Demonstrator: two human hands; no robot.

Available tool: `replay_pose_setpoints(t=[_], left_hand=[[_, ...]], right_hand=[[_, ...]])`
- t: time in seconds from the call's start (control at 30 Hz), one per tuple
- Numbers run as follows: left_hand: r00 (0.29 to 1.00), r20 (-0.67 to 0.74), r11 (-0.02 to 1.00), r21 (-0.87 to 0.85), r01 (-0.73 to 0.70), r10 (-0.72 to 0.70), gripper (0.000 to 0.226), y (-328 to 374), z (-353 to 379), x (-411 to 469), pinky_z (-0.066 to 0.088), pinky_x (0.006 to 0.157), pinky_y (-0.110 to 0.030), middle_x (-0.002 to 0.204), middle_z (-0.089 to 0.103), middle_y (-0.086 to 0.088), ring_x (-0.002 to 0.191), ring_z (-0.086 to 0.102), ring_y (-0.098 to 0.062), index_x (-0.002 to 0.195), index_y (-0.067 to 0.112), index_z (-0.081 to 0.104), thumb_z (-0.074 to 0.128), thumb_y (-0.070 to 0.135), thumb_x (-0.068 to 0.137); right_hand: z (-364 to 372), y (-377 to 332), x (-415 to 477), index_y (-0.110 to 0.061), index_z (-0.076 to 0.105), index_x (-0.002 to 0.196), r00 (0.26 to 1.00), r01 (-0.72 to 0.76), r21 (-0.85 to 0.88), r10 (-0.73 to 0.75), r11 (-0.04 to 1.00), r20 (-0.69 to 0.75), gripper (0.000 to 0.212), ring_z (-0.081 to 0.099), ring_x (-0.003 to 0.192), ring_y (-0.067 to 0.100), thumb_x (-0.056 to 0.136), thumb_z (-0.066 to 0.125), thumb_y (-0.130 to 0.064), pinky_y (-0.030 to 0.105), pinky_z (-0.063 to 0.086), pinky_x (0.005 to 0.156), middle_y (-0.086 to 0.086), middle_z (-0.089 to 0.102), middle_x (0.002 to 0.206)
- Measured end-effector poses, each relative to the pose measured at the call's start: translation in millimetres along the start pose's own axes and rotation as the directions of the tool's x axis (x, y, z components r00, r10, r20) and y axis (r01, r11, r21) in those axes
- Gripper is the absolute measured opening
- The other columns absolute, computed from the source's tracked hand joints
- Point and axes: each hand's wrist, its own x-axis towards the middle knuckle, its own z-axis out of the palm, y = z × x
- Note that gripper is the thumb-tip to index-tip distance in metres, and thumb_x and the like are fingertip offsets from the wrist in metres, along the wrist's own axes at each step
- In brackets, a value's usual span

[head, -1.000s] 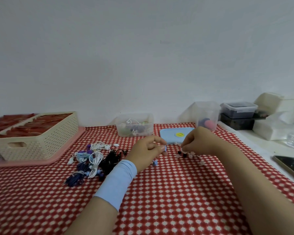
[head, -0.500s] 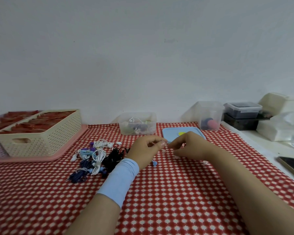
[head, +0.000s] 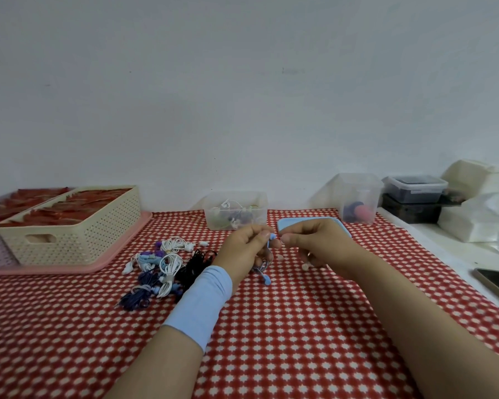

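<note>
The left hand point(head: 244, 249), fingers curled, grips the light-blue plastic wired earphone point(head: 272, 237), bud protruding beyond its fingertips; the right hand point(head: 314, 243) pinches that bud between thumb and forefinger. Advised: steady the left grip; press squarely.

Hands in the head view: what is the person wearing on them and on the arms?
The left hand is bare; a plain light blue fabric band wraps its wrist. The right hand is bare too, with no sleeve, watch or ring visible.
</note>
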Motion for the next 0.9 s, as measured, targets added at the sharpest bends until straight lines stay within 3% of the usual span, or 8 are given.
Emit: replay_pose_setpoints(t=[0.07, 0.13, 0.2, 0.3, 0.47, 0.6, 0.77, 0.9], left_hand=[[1.000, 0.011, 1.000, 0.004, 0.018, -0.018, 0.019, -0.2, 0.3, -0.2, 0.047, 0.057, -0.019, 0.091, 0.075, 0.001, 0.066, 0.062, -0.008, 0.109, 0.018, 0.065, 0.047, 0.018, 0.103], [1.000, 0.000, 1.000, 0.008, 0.013, -0.013, 0.018, 0.2, 0.4, -0.4, 0.048, 0.057, -0.019, 0.091, 0.075, 0.001, 0.065, 0.061, -0.008, 0.108, 0.018, 0.066, 0.048, 0.017, 0.102], [0.999, -0.039, 0.999, 0.035, -0.016, 0.018, 0.017, 0.1, 0.0, -0.6, 0.046, 0.053, -0.017, 0.087, 0.075, 0.001, 0.061, 0.058, -0.007, 0.105, 0.018, 0.068, 0.051, 0.017, 0.101], [0.994, -0.068, 0.985, 0.151, -0.079, 0.090, 0.019, -1.0, -0.5, 0.0, 0.045, 0.051, -0.011, 0.083, 0.073, 0.005, 0.052, 0.054, 0.001, 0.105, 0.020, 0.071, 0.053, 0.018, 0.100], [0.992, -0.081, 0.983, 0.163, -0.080, 0.094, 0.023, -2.5, -2.6, 4.2, 0.046, 0.054, -0.012, 0.085, 0.074, 0.007, 0.053, 0.054, 0.000, 0.111, 0.020, 0.072, 0.052, 0.016, 0.101], [0.991, -0.092, 0.984, 0.154, -0.084, 0.099, 0.022, -2.5, -4.7, 5.6, 0.046, 0.052, -0.013, 0.087, 0.076, 0.005, 0.055, 0.055, -0.002, 0.112, 0.019, 0.069, 0.052, 0.013, 0.100], [0.986, -0.118, 0.986, 0.133, -0.105, 0.121, 0.016, -3.7, -4.7, 6.0, 0.043, 0.055, -0.007, 0.082, 0.075, 0.011, 0.061, 0.059, 0.002, 0.104, 0.017, 0.073, 0.058, 0.019, 0.097], [0.982, -0.157, 0.992, 0.083, -0.095, 0.108, 0.015, -4.6, -6.2, 5.8, 0.047, 0.071, -0.005, 0.085, 0.072, 0.018, 0.077, 0.062, 0.011, 0.103, 0.026, 0.075, 0.062, 0.025, 0.095]], right_hand=[[-3.7, -0.4, -0.4, -0.015, 0.078, 0.101, 0.999, -0.031, 0.066, 0.031, 0.997, 0.013, 0.011, 0.053, 0.049, 0.010, 0.092, 0.071, -0.017, 0.020, 0.037, 0.042, 0.001, 0.073, 0.074], [-9.5, 1.0, 0.4, -0.017, 0.077, 0.103, 0.999, -0.049, 0.023, 0.049, 0.999, -0.001, 0.012, 0.056, 0.051, 0.012, 0.095, 0.068, -0.017, 0.020, 0.039, 0.042, 0.001, 0.076, 0.083], [-16.3, 5.1, 3.6, -0.019, 0.078, 0.099, 0.997, -0.040, -0.152, 0.029, 0.988, -0.078, 0.010, 0.060, 0.053, 0.012, 0.094, 0.069, -0.017, 0.020, 0.045, 0.048, -0.003, 0.076, 0.083], [-23.2, 12.0, 8.1, -0.027, 0.079, 0.091, 0.992, -0.018, -0.439, -0.040, 0.899, -0.122, 0.008, 0.068, 0.078, 0.003, 0.090, 0.072, -0.022, 0.016, 0.048, 0.068, -0.017, 0.072, 0.086], [-20.5, 12.9, 11.4, -0.026, 0.081, 0.095, 0.996, -0.084, -0.613, 0.062, 0.786, -0.056, 0.010, 0.067, 0.081, 0.007, 0.091, 0.072, -0.027, 0.021, 0.052, 0.073, -0.009, 0.077, 0.092], [-5.6, 6.0, 15.3, -0.027, 0.076, 0.113, 0.998, 0.003, -0.729, -0.045, 0.685, -0.039, 0.022, 0.064, 0.093, 0.008, 0.094, 0.066, -0.033, 0.025, 0.050, 0.085, -0.009, 0.073, 0.114], [17.6, -0.7, 22.1, -0.035, 0.077, 0.107, 0.993, 0.113, -0.834, -0.095, 0.540, 0.074, 0.017, 0.063, 0.099, 0.010, 0.094, 0.066, -0.036, 0.026, 0.050, 0.083, -0.014, 0.072, 0.112], [15.9, 3.7, 24.5, -0.035, 0.079, 0.096, 0.995, 0.100, -0.791, -0.067, 0.604, 0.075, 0.009, 0.063, 0.092, 0.004, 0.088, 0.074, -0.032, 0.024, 0.052, 0.082, -0.017, 0.074, 0.100]])
